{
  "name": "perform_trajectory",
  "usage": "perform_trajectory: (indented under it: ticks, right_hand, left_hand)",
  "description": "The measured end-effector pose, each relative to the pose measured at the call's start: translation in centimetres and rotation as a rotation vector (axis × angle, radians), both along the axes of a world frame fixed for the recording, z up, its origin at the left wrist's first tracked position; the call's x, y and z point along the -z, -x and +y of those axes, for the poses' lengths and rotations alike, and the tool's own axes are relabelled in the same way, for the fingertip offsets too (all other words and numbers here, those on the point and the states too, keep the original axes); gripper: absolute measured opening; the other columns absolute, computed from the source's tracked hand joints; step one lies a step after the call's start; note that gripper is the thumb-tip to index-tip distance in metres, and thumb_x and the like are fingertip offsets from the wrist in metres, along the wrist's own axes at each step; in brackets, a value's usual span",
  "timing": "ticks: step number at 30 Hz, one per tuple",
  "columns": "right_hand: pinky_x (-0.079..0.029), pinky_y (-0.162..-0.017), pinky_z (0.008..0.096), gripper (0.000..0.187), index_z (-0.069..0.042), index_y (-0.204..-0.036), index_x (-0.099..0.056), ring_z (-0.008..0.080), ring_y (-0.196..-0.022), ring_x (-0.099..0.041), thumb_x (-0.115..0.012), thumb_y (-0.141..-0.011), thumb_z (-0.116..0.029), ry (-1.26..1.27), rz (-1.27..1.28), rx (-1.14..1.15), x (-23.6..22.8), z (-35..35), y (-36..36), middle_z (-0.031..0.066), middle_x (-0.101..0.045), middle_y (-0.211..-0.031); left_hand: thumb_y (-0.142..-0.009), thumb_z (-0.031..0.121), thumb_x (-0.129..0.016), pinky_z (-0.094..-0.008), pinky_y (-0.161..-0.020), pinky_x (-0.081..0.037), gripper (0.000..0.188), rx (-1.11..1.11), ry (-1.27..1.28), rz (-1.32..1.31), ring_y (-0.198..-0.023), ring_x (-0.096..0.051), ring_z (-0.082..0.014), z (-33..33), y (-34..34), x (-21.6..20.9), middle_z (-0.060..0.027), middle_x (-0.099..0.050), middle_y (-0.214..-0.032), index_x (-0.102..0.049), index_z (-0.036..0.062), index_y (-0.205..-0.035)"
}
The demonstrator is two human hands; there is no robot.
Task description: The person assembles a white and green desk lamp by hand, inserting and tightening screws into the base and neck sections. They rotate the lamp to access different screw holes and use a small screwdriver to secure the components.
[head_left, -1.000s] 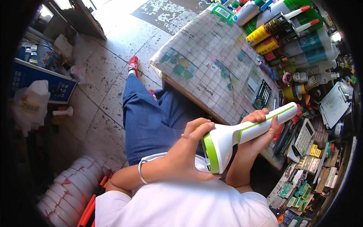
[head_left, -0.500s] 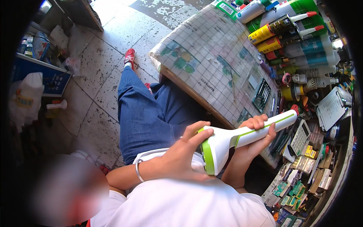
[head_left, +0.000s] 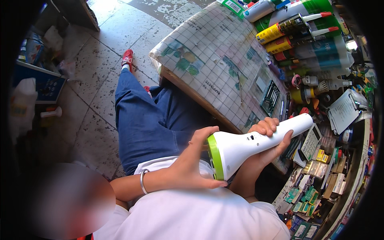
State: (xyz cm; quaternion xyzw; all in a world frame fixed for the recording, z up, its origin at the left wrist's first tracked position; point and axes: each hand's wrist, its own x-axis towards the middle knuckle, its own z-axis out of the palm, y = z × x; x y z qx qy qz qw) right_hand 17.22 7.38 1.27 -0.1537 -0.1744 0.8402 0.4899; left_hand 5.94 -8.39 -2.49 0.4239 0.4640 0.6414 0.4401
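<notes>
White shirt [head_left: 200, 212], blue jeans [head_left: 140, 116], red shoes [head_left: 127, 57], silver bangle [head_left: 142, 182].

The counter [head_left: 192, 44] over there wears a checked cover [head_left: 212, 74] printed with leafy patches, its wooden edge [head_left: 192, 96] showing below. On the cover lie a dark green case [head_left: 271, 97] of slim tools and a thin stick [head_left: 241, 89], with yellow-and-black tubes [head_left: 269, 33] crowding the right side.

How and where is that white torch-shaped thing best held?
Probably by the slim white handle, coming from the right: it narrows away from the wide green rim and its free end points right. The right hand wraps it; the left hand spans the rim.
</notes>
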Motion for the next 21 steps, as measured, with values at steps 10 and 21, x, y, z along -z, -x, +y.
perform_trajectory:
  ticks: [10, 21]
  right_hand:
    - [-0.040, -0.057, 0.0256, 0.039, -0.006, -0.096, -0.041, 0.0113, -0.059, -0.045, -0.060, -0.085, -0.038, -0.014, 0.046, -0.016, -0.8, -0.6, 1.1, 0.0025, -0.043, -0.074]
    - [-0.041, -0.065, 0.0292, 0.042, -0.008, -0.096, -0.043, 0.0140, -0.067, -0.050, -0.066, -0.081, -0.041, -0.463, 0.104, -0.175, -0.3, -0.1, 1.5, 0.0035, -0.047, -0.081]
  left_hand:
    - [-0.057, 0.035, -0.085, -0.0423, -0.099, -0.036, 0.109, -0.148, -0.166, 0.245, -0.122, -0.037, -0.0410, -0.2, -0.9, 1.6, -0.0244, -0.026, -0.132, -0.015, 0.0082, -0.136]
    - [-0.049, 0.037, -0.089, -0.0422, -0.107, -0.027, 0.128, 0.178, 0.063, -0.582, -0.129, -0.032, -0.0292, -0.4, -0.5, 3.5, -0.0172, -0.028, -0.140, -0.008, 0.0112, -0.144]
